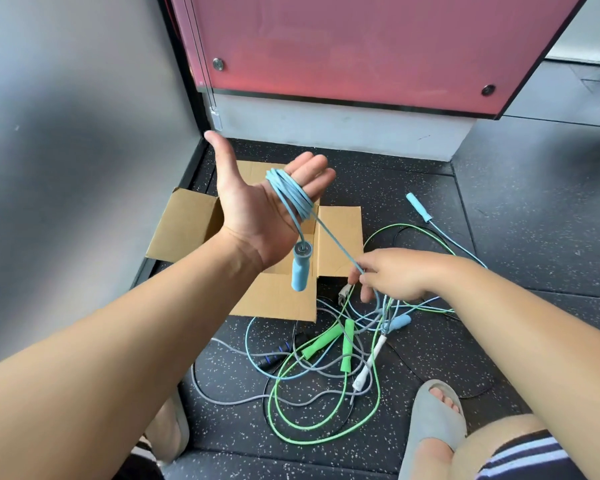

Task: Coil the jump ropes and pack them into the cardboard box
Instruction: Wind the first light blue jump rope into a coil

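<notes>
Left hand (257,206) is hovering palm-up over the cardboard box (187,226), thumb spread wide, fingers straight. The light blue jump rope (290,194) is sitting in several loops around those fingers. Its blue handle (300,270) is hanging from the coil below the palm, above the box's open top. One strand is running taut from the coil down to the right hand (395,273), which is pinching it between thumb and fingertips just off the box's right flap.

The box is standing open on the speckled dark floor (516,220), flaps folded out, close to the floor's far left corner. I am not seeing inside it; the arm and hand are covering the opening.

Other ropes are lying tangled on the floor beside the box's near edge and under the right hand:
- two green handles (321,344), near each other
- a white handle (369,368)
- a black handle (281,351)
- a pale blue handle (400,322)

A separate blue handle (419,206) is lying alone beyond the box's right flap. A foot in a grey slipper (433,427) is resting on the floor by the tangle's near right side.
</notes>
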